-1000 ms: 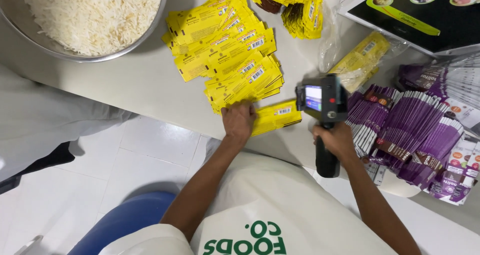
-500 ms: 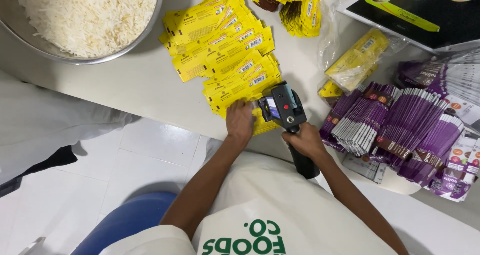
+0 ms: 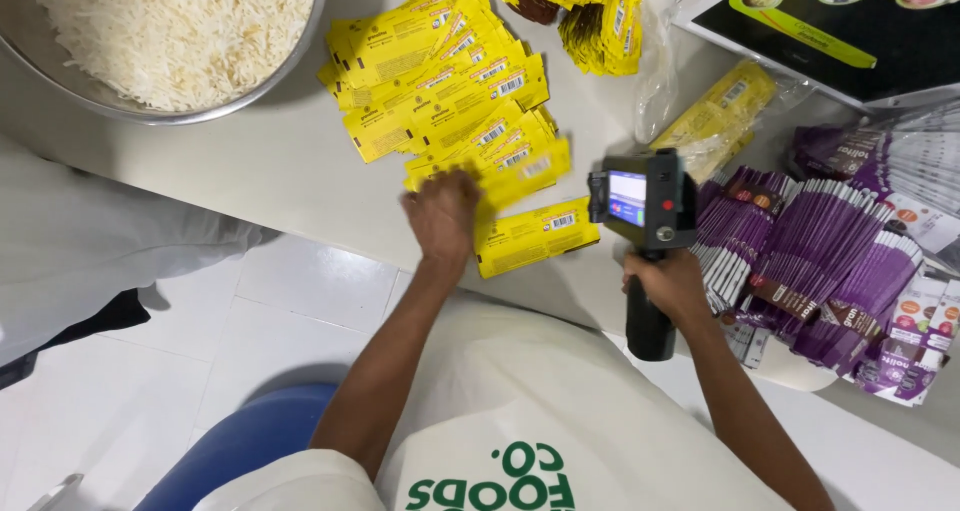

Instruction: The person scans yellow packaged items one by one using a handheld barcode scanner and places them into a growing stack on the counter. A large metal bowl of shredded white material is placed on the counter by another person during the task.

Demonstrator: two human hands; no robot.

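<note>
Steel bowl (image 3: 300, 46) top left on the white table (image 3: 250, 161), full of white rice (image 3: 170, 26). Purple sachets (image 3: 820, 261) fanned in stacks at right edge, a few white-and-red packets (image 3: 915, 341) just beside them. Clear bag of yellow sachets (image 3: 715, 111) lies near the purple stacks. Black and green printed box (image 3: 830, 26) top right. Blue stool (image 3: 235, 446) on tiled floor (image 3: 200, 331) below.
</note>
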